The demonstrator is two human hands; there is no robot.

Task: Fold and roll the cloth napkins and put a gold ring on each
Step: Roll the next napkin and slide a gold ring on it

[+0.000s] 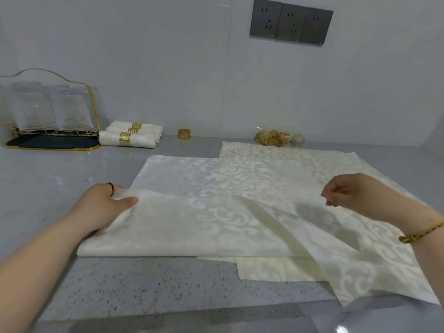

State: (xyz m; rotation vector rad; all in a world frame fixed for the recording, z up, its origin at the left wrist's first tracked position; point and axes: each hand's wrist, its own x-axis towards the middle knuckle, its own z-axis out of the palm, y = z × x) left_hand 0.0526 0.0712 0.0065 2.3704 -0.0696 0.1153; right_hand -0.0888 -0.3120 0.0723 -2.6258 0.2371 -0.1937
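A cream damask napkin (192, 227) lies on the grey counter with its near part lifted and folded over. My left hand (105, 207) grips its left fold edge, thumb on top. My right hand (353, 191) pinches the raised right edge of the same cloth. More flat napkins (283, 162) lie stacked underneath, reaching to the right. Three rolled napkins with gold rings (131, 138) rest at the back left. A single gold ring (184, 134) stands near them. A heap of gold rings (274, 138) sits at the back by the wall.
A gold wire rack with upturned glasses (48, 111) stands on a dark tray at the far left. Grey wall sockets (290, 22) are mounted above. The speckled counter (144, 284) runs along the front to a near edge.
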